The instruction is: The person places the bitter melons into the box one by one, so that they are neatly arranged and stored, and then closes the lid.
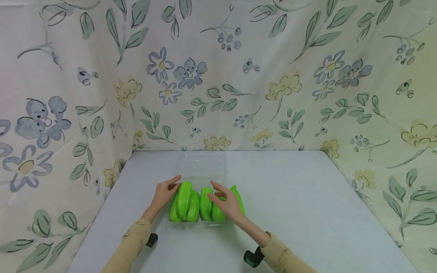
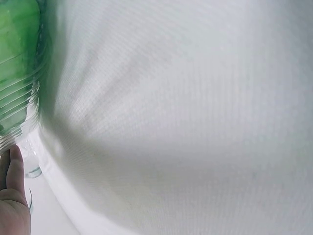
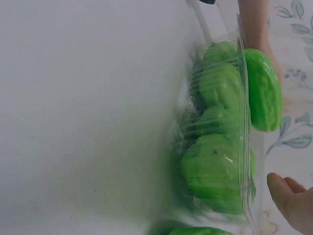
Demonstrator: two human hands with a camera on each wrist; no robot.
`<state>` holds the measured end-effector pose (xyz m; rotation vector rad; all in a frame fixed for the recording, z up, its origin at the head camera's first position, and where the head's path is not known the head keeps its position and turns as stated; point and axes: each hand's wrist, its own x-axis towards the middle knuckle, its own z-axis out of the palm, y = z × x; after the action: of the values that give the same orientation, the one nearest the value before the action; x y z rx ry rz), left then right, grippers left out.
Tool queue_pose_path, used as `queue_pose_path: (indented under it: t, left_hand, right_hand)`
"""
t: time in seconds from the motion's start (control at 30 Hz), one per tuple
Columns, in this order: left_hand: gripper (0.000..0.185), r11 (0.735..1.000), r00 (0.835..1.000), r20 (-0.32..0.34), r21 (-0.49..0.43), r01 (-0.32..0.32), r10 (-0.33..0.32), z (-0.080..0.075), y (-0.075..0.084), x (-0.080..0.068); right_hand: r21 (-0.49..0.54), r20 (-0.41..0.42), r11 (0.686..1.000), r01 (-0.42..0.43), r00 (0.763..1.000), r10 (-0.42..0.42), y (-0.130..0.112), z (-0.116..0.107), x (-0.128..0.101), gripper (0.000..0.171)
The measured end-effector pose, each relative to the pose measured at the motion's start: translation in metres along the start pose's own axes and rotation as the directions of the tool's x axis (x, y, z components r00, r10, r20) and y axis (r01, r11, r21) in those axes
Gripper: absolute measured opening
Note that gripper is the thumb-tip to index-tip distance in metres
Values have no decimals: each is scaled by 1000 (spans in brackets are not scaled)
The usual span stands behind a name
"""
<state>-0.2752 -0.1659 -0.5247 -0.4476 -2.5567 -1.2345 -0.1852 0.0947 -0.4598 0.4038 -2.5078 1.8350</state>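
Note:
A clear plastic clamshell tray (image 1: 202,225) sits on the table with its lid (image 1: 201,167) lying open behind it. It holds several bright green ridged fruits (image 1: 186,204). My left hand (image 1: 165,192) touches the leftmost fruit with straight fingers. My right hand (image 1: 227,203) rests with relaxed, spread fingers over the fruits (image 1: 209,204) on the right side. In the right wrist view the fruits (image 3: 215,147) fill the tray, and one fruit (image 3: 261,88) stands above the rim. My right fingertips (image 3: 291,200) hover just beside the tray. The left wrist view catches a left finger (image 2: 14,169) by the ribbed tray wall (image 2: 19,83).
The pale grey table (image 1: 307,212) extends to the right and front of the tray. Floral cloth (image 1: 218,76) hangs behind and on both sides. Black wrist mounts (image 1: 253,258) sit on both tan sleeves.

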Motion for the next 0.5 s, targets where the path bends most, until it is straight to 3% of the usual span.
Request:
queue_pose_path:
  t: [0.17, 0.5]
  left_hand:
    - [35, 1000, 1000, -1, 6, -9, 9, 1, -2, 0]
    - [36, 1000, 999, 12, 8, 30, -30, 0, 2, 0]
  right_hand:
    - [-10, 2, 1000, -5, 1000, 5, -28, -10, -10, 47]
    - [-34, -30, 999, 2, 1000, -3, -28, -22, -10, 46]
